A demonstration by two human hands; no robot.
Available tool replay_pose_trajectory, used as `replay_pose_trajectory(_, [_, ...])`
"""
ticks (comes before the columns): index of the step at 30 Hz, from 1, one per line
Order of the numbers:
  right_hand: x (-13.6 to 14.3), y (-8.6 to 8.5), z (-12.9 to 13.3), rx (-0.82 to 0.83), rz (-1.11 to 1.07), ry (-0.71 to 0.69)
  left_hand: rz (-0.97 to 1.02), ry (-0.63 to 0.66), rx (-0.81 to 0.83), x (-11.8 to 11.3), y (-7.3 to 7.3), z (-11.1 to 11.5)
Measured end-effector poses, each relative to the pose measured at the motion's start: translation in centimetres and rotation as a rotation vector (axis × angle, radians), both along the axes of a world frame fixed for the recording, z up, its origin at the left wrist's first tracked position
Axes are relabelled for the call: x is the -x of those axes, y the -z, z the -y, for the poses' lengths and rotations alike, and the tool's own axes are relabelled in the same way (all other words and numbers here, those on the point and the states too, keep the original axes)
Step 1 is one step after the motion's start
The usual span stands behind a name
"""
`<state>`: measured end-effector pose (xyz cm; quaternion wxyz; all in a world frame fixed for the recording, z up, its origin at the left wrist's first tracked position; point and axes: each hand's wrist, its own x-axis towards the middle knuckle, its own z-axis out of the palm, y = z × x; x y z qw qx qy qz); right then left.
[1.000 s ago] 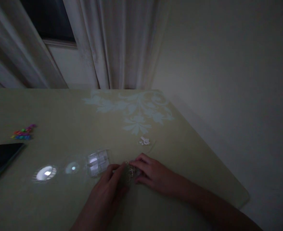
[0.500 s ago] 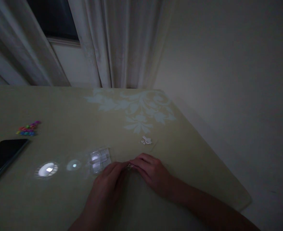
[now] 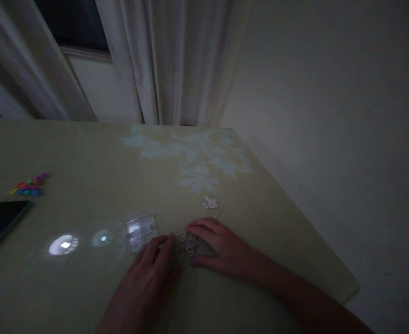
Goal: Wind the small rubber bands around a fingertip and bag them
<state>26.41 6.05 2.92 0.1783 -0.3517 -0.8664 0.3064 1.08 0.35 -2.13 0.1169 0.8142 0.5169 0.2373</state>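
Observation:
A small pile of thin loops, like small rubber bands [image 3: 189, 246], lies on the table between my hands. My right hand [image 3: 216, 246] is on the pile's right side, thumb and fingers spread apart around it, fingertips at its edge. On the left, my left hand [image 3: 154, 262] rests with its fingers stretched toward the pile and nothing visible in them; its thumb is hidden. Just beyond the left fingers lies a clear plastic compartment box [image 3: 140, 232]. Small white pieces [image 3: 210, 202] sit farther back, beyond my right hand. The light is dim.
A dark phone [image 3: 3, 222] lies at the left edge. Behind it is a cluster of colourful small pieces [image 3: 30, 185]. The pale table [image 3: 86, 157] has a leaf pattern and ends at a slanting right edge beside the wall. Curtains [image 3: 169, 65] hang behind.
My hands have moved apart, and the pile of loops between them is now in plain view. My right thumb has spread away from its fingers. The camera view has shifted slightly.

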Motion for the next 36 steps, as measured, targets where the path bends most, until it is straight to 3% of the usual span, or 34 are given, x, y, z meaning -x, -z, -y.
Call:
replay_pose_trajectory(8, [2.4, 2.1, 1.0, -0.172, 0.043, 0.061, 0.100, -0.006, 0.163, -2.1, -0.6, -1.4])
replay_pose_trajectory(14, [2.4, 2.0, 0.7, -0.235, 0.029, 0.085, 0.069, -0.018, 0.165, -3.0, -1.6, -1.3])
replay_pose_trajectory(20, [1.4, 1.4, 0.4, -0.134, -0.225, 0.062, 0.147, -0.041, 0.096, -1.5, -2.0, -1.0])
replay_pose_trajectory(23, [0.8, 1.2, 0.2, -0.079, -0.247, 0.039, 0.190, -0.054, 0.089, 0.0, -2.4, -1.3])
replay_pose_trajectory(29, [0.0, 0.6, -0.4, -0.075, -0.208, 0.006, 0.099, -0.071, 0.363, 2.4, -4.9, -1.7])
replay_pose_trajectory(33, [-0.2, 0.2, -0.5, -0.085, -0.133, 0.023, -0.059, 0.117, 0.663, 2.1, -7.1, -0.7])
replay_pose_trajectory(36, [0.0, 0.3, -0.4, -0.075, -0.040, 0.002, -0.202, 0.231, 0.794, 0.4, -7.6, -0.1])
